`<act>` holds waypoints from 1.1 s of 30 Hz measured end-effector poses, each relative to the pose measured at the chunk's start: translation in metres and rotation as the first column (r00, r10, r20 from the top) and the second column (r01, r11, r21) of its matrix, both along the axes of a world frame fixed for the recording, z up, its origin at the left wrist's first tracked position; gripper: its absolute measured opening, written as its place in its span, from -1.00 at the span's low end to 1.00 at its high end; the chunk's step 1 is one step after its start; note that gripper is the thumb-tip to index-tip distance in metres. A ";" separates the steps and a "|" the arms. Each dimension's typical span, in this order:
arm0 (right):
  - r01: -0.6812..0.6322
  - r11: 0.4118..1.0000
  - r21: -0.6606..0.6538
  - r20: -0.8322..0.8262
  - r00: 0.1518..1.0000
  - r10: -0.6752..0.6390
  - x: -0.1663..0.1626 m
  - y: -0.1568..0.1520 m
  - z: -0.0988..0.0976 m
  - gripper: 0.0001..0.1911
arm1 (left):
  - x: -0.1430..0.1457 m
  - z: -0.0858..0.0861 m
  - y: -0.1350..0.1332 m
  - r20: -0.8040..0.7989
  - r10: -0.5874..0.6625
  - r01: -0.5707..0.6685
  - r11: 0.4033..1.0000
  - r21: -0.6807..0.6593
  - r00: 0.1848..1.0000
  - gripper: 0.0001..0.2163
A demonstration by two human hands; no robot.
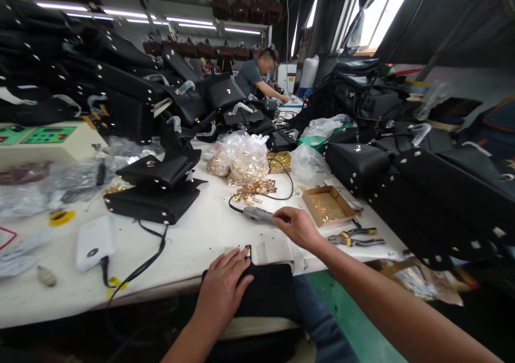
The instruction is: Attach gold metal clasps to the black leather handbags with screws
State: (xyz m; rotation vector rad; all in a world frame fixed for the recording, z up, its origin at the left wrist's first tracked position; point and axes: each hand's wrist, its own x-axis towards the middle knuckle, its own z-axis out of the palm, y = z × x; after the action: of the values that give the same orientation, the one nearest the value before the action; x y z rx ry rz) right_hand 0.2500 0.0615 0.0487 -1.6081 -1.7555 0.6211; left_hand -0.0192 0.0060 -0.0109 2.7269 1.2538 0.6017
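Note:
My left hand (225, 280) lies flat on a black bag piece (267, 290) that hangs over the table's front edge. By its fingertips a small gold-coloured metal fitting (248, 252) shows at the piece's far edge. Further out, my right hand (296, 226) has its fingers closed at the right end of a grey corded tool (257, 214), which looks like an electric screwdriver. That tool lies low over the table, its black cable leaving from the left end. The fingers partly hide the tool's tip.
Gold metal fittings (253, 190) lie loose before a plastic bag of parts (243, 159). To the right are a cardboard tray of small parts (328, 205) and pliers (356, 238). A white power bank (95, 242) and black bags (153, 202) stand left. A person (253, 76) works behind.

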 end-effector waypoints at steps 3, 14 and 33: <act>0.059 0.998 -0.031 0.099 0.994 -0.056 0.026 0.016 0.003 -0.80 | 0.001 0.001 -0.001 0.025 0.029 -0.029 0.999 -0.026 0.999 -0.77; 0.205 0.973 -0.107 0.554 0.825 -0.113 0.084 0.109 0.019 -0.72 | -0.003 -0.009 0.003 0.090 0.000 -0.008 0.996 0.086 0.996 -0.76; 0.118 0.933 -0.340 0.656 0.741 0.145 0.118 0.165 -0.003 -0.70 | 0.003 0.004 -0.005 0.161 0.063 -0.044 0.992 -0.117 0.985 -0.72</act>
State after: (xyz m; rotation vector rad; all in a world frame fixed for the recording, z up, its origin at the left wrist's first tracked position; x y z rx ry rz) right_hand 0.3676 0.2263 0.0458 -2.2907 -2.2618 0.3941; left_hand -0.0165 0.0009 -0.0071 2.5025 1.2833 0.7206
